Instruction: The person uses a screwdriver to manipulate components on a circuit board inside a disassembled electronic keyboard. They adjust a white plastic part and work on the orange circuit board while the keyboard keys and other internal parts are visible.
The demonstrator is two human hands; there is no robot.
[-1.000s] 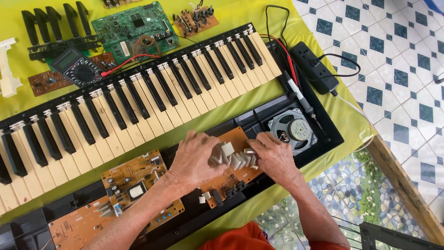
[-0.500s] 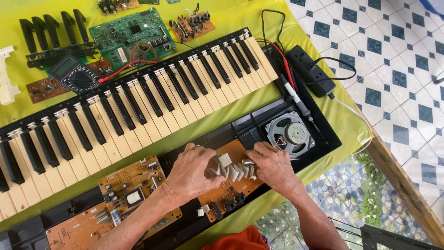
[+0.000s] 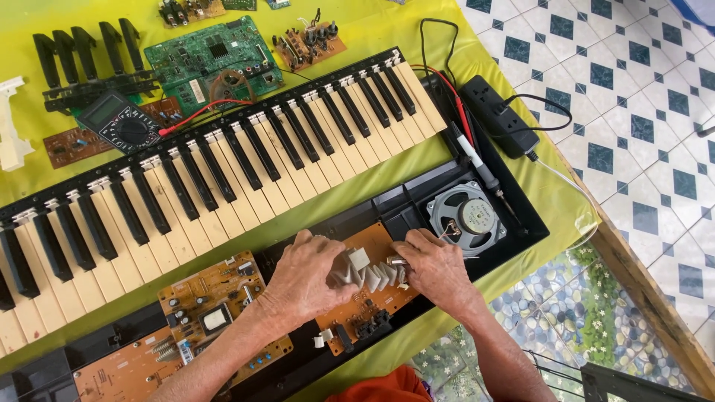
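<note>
My left hand (image 3: 309,277) and my right hand (image 3: 436,269) rest on a small orange circuit board (image 3: 369,301) lying in the black lower case of a dismantled keyboard (image 3: 491,186). Between the hands stands a finned silver heat sink (image 3: 365,272) mounted on that board. My left fingers press its left side. My right fingers pinch a small metal part at its right edge. The round grey speaker (image 3: 465,217) sits just right of my right hand.
The key bed (image 3: 216,175) lies diagonally across the yellow cloth. Two more orange boards (image 3: 212,309) sit left of my hands. A green board (image 3: 212,59), a multimeter (image 3: 119,123), loose black keys (image 3: 82,52) and a power strip (image 3: 499,115) lie around. A tiled floor is at right.
The view has shifted slightly. Both hands stay on the heat sink board, with the right fingers moving a little along its right edge.
</note>
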